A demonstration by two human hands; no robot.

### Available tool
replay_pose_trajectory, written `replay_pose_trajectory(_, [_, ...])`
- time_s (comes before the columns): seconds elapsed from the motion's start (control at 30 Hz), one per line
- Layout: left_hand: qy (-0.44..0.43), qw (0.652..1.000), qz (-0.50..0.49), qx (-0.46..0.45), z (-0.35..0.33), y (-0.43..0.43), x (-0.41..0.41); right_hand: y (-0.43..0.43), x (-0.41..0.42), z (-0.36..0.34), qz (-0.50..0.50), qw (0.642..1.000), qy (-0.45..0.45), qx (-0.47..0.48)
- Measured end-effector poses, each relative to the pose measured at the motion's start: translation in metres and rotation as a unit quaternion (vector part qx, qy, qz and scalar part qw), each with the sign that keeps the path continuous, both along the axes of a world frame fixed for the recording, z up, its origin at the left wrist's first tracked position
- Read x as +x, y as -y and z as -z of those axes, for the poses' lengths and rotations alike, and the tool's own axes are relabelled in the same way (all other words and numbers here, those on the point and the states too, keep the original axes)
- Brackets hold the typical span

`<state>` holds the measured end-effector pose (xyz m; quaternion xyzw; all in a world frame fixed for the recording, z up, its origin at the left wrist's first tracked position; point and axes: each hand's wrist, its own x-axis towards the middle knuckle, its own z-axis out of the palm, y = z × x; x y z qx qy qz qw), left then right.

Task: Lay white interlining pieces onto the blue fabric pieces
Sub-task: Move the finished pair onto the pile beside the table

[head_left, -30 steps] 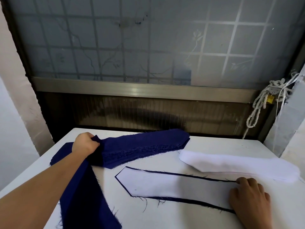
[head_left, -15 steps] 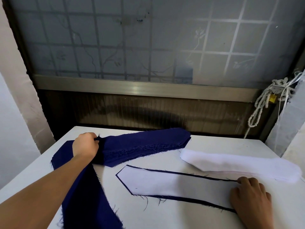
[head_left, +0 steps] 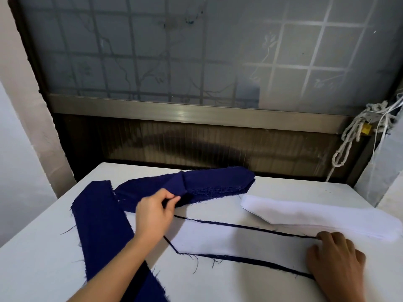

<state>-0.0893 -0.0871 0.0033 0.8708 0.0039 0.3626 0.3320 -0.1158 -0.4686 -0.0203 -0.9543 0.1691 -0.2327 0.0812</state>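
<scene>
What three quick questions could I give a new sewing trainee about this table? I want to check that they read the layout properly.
1. True or false: the right hand rests on a blue piece already covered with white interlining.
2. What is the left hand pinching? A) the blue fabric stack B) the white interlining stack C) the rope
3. Which side of the table holds the white stack?

Key: 1 true; 2 A; 3 the person's right.

White table (head_left: 283, 188), frosted gridded window (head_left: 174, 51)
</scene>
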Motion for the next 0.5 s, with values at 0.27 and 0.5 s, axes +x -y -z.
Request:
replay_pose_trajectory(0.27, [0.027, 0.996, 0.076, 0.027, 0.032, 0.028, -0.024, -0.017, -0.001, -0.001, -0.098, 0.989, 0.072, -0.085])
replay_pose_trajectory(0.5, [0.152, 0.965, 0.105, 0.185, 0.034, 0.023, -0.025, -0.121, -0.004, -0.016, -0.353, 0.929, 0.104, -0.044])
